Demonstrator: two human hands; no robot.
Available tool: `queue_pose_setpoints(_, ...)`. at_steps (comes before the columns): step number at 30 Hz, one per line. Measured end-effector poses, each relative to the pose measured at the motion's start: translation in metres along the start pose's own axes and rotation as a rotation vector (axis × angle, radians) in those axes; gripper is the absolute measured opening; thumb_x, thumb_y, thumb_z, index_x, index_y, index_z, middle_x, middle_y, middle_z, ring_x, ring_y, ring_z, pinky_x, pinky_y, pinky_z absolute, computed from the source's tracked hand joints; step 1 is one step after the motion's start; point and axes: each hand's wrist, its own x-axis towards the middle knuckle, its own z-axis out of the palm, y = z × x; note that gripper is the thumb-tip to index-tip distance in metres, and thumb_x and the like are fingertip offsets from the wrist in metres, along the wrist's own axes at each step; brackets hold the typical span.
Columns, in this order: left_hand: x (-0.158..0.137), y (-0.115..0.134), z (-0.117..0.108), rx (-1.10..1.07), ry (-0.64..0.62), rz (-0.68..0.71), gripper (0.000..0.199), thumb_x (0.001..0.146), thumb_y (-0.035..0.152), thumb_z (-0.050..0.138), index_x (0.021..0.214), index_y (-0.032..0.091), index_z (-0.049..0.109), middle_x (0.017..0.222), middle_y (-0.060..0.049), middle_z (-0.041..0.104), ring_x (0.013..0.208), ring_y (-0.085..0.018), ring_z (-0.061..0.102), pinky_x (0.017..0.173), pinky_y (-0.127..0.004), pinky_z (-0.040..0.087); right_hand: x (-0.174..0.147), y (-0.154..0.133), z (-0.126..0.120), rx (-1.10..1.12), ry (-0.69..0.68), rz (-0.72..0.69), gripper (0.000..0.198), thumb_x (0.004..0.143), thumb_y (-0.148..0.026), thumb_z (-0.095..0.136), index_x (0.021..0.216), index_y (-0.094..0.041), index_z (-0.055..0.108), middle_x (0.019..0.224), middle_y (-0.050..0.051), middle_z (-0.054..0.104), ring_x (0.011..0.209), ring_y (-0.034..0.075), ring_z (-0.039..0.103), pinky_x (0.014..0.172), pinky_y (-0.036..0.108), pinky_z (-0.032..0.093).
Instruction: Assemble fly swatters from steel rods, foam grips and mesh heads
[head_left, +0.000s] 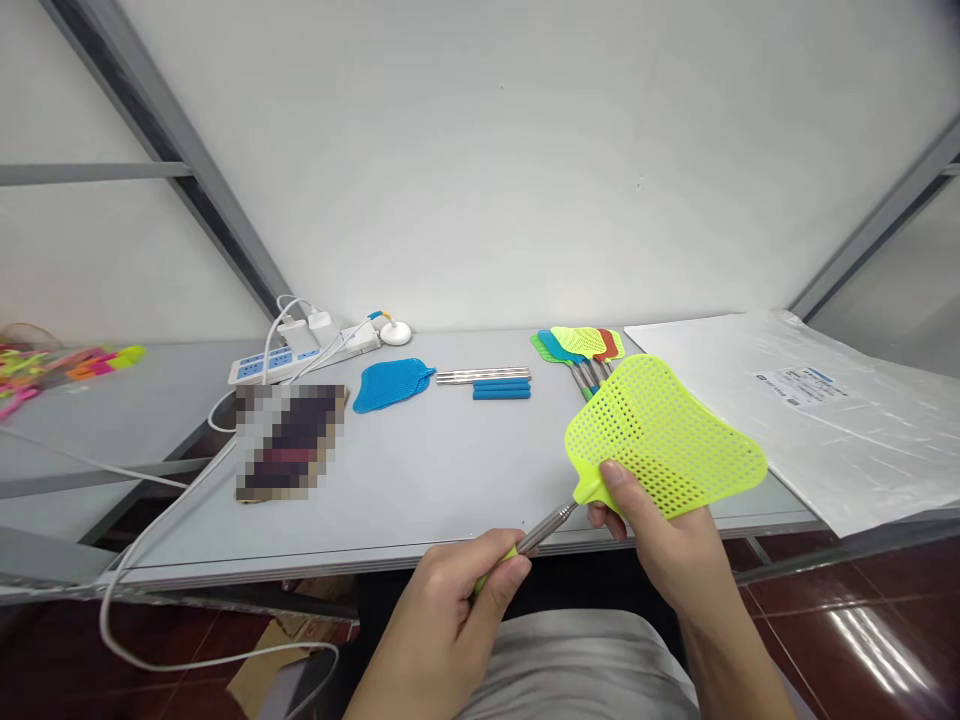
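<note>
One table [420, 480], grey, smooth. One bag [840, 430], white, crinkled, at right. One swatter [667, 420], yellow-green perforated plastic, tilted above the table's near edge, right of centre. Right hand [652, 520]: thumb over the head's base, fingers beneath, clamped on it. Left hand [465, 600]: thumb and curled fingers closed round the handle end of the ribbed metal shaft [551, 525]. Far, right of centre: fanned pile [577, 342], at least four heads. Far, left of centre: blue mesh paddle [391, 385], layers uncountable; metal rods [457, 377], count unclear; three blue tubes [501, 389] just beside them.

Swatter head [667, 440] before swatter pile [577, 342], right of rods [457, 378]
</note>
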Motion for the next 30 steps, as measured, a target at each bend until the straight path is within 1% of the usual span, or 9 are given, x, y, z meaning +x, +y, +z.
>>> queue_pose_setpoints(4,0.003,0.001,-0.006,0.018,-0.033,0.015,0.025,0.100,0.033,0.045,0.094,0.021,0.066,0.069,0.002,0.061,0.061,-0.013,0.053,0.062,-0.021,0.041,-0.001,0.001,0.003,0.060,-0.049,0.037,0.032,0.093,-0.044,0.057,0.071,-0.020,0.060,0.063,0.000,0.058,0.056,0.013,0.052,0.051,0.027,0.041)
queue_pose_setpoints(8,0.004,0.001,-0.018,0.009,-0.072,0.039,0.026,0.098,0.032,0.048,0.113,0.023,0.068,0.089,-0.003,0.071,0.076,-0.017,0.064,0.072,-0.023,0.048,-0.006,0.005,0.011,0.124,-0.078,0.094,0.035,0.090,-0.047,0.059,0.068,-0.020,0.060,0.062,0.000,0.059,0.056,0.013,0.052,0.056,0.029,0.042)
queue_pose_setpoints(12,0.001,0.008,-0.024,0.002,-0.141,0.035,0.028,0.096,0.030,0.050,0.118,0.029,0.069,0.086,-0.001,0.073,0.073,-0.018,0.066,0.070,-0.023,0.051,-0.012,0.010,0.020,0.090,-0.078,0.107,0.037,0.084,-0.046,0.066,0.060,-0.020,0.055,0.058,-0.002,0.052,0.057,0.013,0.047,0.059,0.029,0.038)
queue_pose_setpoints(16,-0.009,0.007,-0.027,-0.078,-0.020,0.016,0.037,0.088,0.033,0.063,0.126,0.034,0.067,0.101,-0.004,0.075,0.089,-0.024,0.069,0.076,-0.027,0.053,-0.016,0.017,0.029,0.256,0.000,0.165,0.036,0.084,-0.046,0.066,0.062,-0.021,0.055,0.056,-0.003,0.046,0.055,0.013,0.044,0.057,0.030,0.038)
queue_pose_setpoints(18,-0.012,-0.002,-0.029,-0.282,-0.020,-0.023,0.050,0.087,0.040,0.065,0.136,0.032,0.059,0.104,-0.008,0.074,0.084,-0.023,0.069,0.072,-0.029,0.054,-0.018,0.020,0.033,0.329,0.077,0.155,0.033,0.083,-0.045,0.068,0.065,-0.020,0.056,0.060,-0.002,0.049,0.057,0.013,0.045,0.057,0.030,0.040)
queue_pose_setpoints(22,-0.006,-0.017,-0.020,-0.924,-0.187,0.016,0.083,0.080,0.067,0.061,0.149,0.027,0.040,0.093,-0.011,0.072,0.060,-0.016,0.060,0.063,-0.031,0.050,-0.017,0.020,0.038,0.383,0.173,0.094,0.030,0.083,-0.044,0.068,0.069,-0.021,0.056,0.062,-0.002,0.050,0.058,0.014,0.046,0.055,0.029,0.041)
queue_pose_setpoints(24,0.001,-0.016,-0.005,-1.167,-0.172,0.027,0.092,0.071,0.073,0.066,0.147,0.026,0.043,0.089,-0.011,0.070,0.061,-0.017,0.060,0.063,-0.032,0.048,-0.015,0.018,0.037,0.375,0.236,0.070,0.033,0.086,-0.044,0.065,0.066,-0.021,0.052,0.061,-0.003,0.048,0.057,0.013,0.046,0.055,0.028,0.040)
queue_pose_setpoints(27,0.013,-0.005,0.025,-1.425,-0.066,0.003,0.085,0.064,0.073,0.072,0.133,0.026,0.058,0.085,-0.007,0.065,0.064,-0.017,0.057,0.059,-0.030,0.045,-0.012,0.015,0.037,0.345,0.337,0.046,0.034,0.089,-0.046,0.060,0.067,-0.021,0.051,0.061,-0.003,0.047,0.056,0.013,0.046,0.055,0.028,0.041)
queue_pose_setpoints(30,0.022,0.005,0.051,-1.460,0.107,-0.046,0.051,0.079,0.059,0.069,0.118,0.026,0.066,0.079,-0.003,0.060,0.067,-0.015,0.054,0.062,-0.028,0.046,-0.015,0.017,0.043,0.365,0.351,0.061,0.028,0.087,-0.045,0.063,0.074,-0.021,0.055,0.063,-0.003,0.049,0.055,0.012,0.046,0.055,0.028,0.041)
